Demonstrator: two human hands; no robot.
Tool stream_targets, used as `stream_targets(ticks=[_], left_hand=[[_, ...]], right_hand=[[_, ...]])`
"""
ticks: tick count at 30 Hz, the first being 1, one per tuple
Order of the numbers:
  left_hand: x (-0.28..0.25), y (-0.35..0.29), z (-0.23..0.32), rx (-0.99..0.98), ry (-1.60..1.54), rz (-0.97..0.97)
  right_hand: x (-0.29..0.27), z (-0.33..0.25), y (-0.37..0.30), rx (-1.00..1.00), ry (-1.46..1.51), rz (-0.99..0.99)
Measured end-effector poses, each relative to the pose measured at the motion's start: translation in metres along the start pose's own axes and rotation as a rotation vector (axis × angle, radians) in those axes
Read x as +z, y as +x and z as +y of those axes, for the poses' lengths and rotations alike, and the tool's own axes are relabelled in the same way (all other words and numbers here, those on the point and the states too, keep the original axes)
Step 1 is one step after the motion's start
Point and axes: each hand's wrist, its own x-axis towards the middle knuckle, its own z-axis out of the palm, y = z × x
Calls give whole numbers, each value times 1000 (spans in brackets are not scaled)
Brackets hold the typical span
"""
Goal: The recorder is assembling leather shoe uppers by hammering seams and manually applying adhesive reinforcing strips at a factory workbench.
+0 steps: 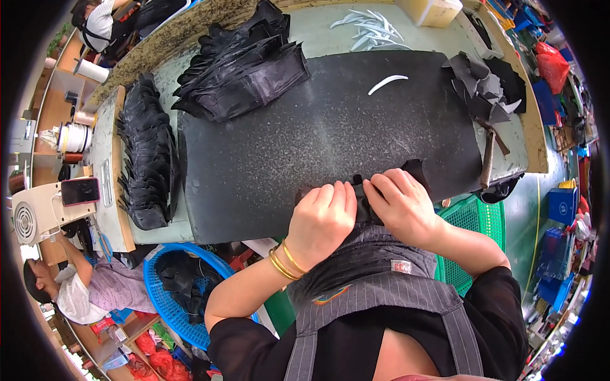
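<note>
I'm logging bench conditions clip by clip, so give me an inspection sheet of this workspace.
Surface: speckled black mat on a pale worktable.
Job's things: black piece at the mat's near edge; stacked black pieces, far left; black row, left.
Clutter: curved white strips, lone white strip on the mat; grey scraps, far right.
Hands: left hand and right hand both gripping the black piece.
Cables: thin white cord near the phone.
Surroundings: blue basket, green crate, co-worker at left.

Bright light, crisp centre, fisheye curvature toward black corners.
</note>
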Motion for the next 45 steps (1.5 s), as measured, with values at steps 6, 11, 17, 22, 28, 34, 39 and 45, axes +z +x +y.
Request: stream_targets(ticks=[6, 11, 17, 22, 28, 34, 39, 45], left_hand=[[-1, 7, -4, 0, -119, 14], [0, 12, -6, 0, -93, -127], [-13, 11, -6, -3, -167, -163], [-14, 9, 5, -116, -249, -194], [-10, 5, -4, -236, -554, -144], [-21, 15, -9, -192, -614, -248], [-15, 10, 24, -69, -289, -215], [1, -2, 50, -29, -84, 14]], right_hand=[[5, 10, -2, -20, 48, -29], [0, 18, 3, -35, 30, -155], [-6, 20, -1, -136, -29, -184], [-3, 28, -7, -206, 113, -164], [-6, 40, -2, -143, 308, -182], [-7, 44, -1, -153, 350, -240], [-15, 41, -4, -274, 219, -283], [-8, 26, -22, -182, 206, -126]])
